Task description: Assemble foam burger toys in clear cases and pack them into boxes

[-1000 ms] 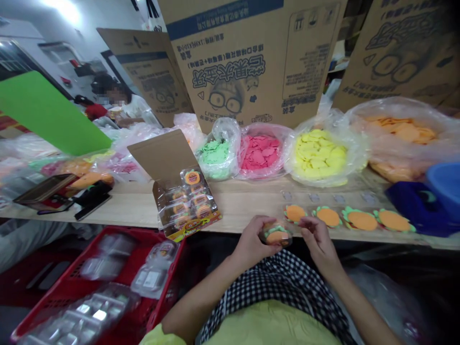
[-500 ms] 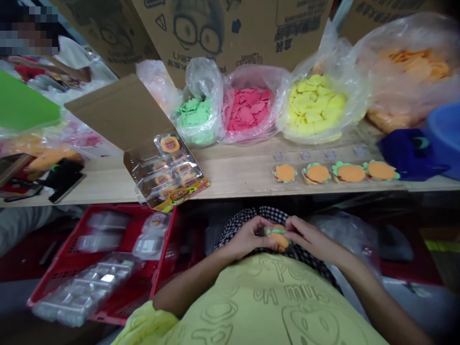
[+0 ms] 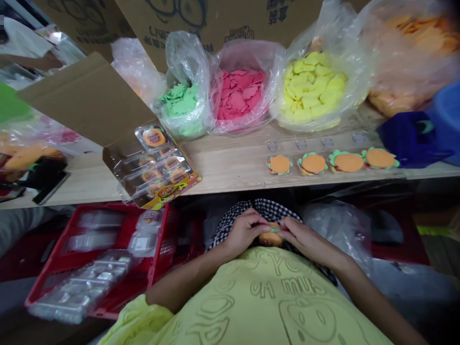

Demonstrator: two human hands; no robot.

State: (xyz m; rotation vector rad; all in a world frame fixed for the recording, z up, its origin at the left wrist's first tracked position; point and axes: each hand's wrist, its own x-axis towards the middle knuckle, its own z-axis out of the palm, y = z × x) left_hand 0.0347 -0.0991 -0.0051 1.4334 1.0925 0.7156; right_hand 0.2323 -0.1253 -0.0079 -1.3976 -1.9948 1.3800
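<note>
Close to my lap, a small toy hamburger (image 3: 270, 239) with an orange bun and a green layer sits between my two hands. My left hand (image 3: 246, 231) pinches its left side with thumb and fingers. From the other side my right hand (image 3: 299, 235) grips it, fingers closed at its upper right edge. Part of the burger is hidden by my fingers. On the bench ahead, a row of similar burgers (image 3: 312, 163) lies in clear plastic trays. To the left stands an open display box (image 3: 172, 191) holding several packaged burgers (image 3: 154, 137).
Bags of green pieces (image 3: 181, 101), pink pieces (image 3: 239, 93) and yellow pieces (image 3: 314, 88) line the back of the bench (image 3: 230, 175). At right are a dark blue holder (image 3: 406, 141) and a blue tub (image 3: 447, 124). A red crate (image 3: 53, 261) with clear plastic packs stands below left.
The view has shifted, so the bench things appear higher and further left. Both hands still hold the burger, which is turned slightly, and my fingers have closed in along its top edge.
</note>
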